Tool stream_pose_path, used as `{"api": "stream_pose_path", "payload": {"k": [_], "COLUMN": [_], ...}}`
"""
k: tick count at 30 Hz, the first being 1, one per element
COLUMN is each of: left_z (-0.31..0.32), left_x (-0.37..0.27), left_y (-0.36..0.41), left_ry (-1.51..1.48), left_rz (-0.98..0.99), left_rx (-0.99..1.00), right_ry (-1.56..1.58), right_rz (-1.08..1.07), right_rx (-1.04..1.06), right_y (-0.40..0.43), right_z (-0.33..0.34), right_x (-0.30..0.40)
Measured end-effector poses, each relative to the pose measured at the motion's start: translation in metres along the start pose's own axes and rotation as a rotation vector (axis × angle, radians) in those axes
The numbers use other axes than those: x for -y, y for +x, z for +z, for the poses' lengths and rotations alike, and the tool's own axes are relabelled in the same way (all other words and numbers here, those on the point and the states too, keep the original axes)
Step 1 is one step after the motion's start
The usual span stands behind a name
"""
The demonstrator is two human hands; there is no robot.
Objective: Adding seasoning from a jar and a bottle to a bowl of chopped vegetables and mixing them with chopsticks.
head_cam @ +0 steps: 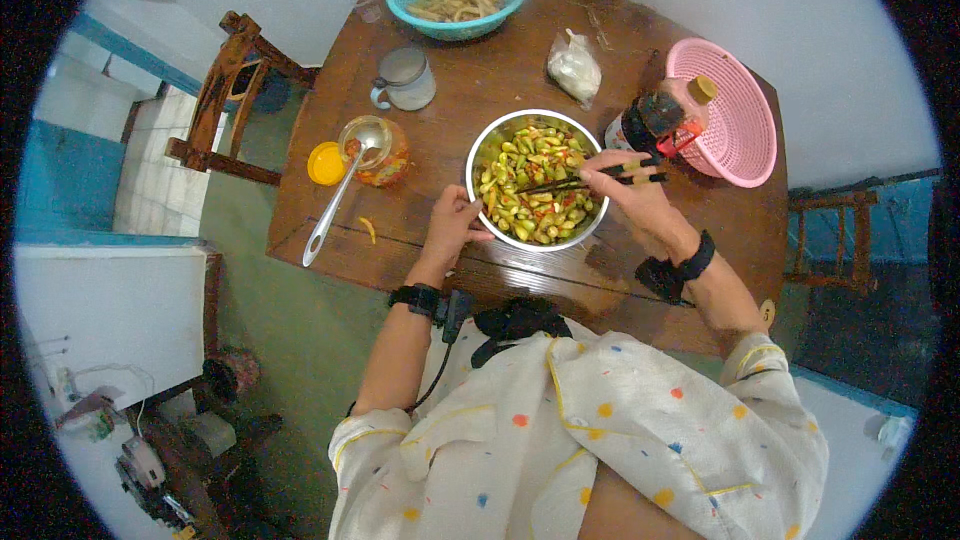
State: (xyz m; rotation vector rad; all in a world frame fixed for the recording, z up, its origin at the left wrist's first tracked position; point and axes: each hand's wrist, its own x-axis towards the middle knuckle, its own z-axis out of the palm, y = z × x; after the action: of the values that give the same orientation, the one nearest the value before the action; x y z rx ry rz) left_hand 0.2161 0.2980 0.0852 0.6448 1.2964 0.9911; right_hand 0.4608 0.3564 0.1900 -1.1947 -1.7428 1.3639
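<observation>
A round stainless steel bowl [602,217] stands near the table's front edge, filled with green vegetable pieces [540,187] mixed with red bits. My left hand [452,225] holds the bowl's left rim, fingers at its edge. In my right hand [637,195] is a pair of dark chopsticks [562,184], their tips among the pieces. Left of the bowl, a glass jar [382,161] holds a red-orange mixture. A long-handled metal ladle [330,217] rests with its head over the jar's mouth and its handle down on the table. The jar's yellow lid [326,163] lies beside it.
On the wooden table [480,82] stand a turquoise basket [457,31] with pale strips, a lidded mug [405,80], a tied plastic bag [574,67] of white contents, a pink basket [761,127] and, near it, a bottle with a yellowish cap [703,89]. Several lidded jars stand at the back.
</observation>
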Motion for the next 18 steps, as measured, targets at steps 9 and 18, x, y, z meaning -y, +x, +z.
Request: {"api": "stream_pose_path", "payload": {"k": [9, 18], "left_z": [0.001, 0.0], "left_x": [-0.006, -0.001], "left_y": [-0.001, 0.0], "left_ry": [-0.01, -0.03], "left_rz": [0.005, 0.006], "left_rx": [0.034, 0.021], "right_ry": [-0.202, -0.127], "right_rz": [-0.143, -0.189], "right_rx": [-0.045, -0.189], "right_y": [-0.004, 0.06], "right_z": [0.016, 0.02], "right_x": [-0.027, -0.016]}}
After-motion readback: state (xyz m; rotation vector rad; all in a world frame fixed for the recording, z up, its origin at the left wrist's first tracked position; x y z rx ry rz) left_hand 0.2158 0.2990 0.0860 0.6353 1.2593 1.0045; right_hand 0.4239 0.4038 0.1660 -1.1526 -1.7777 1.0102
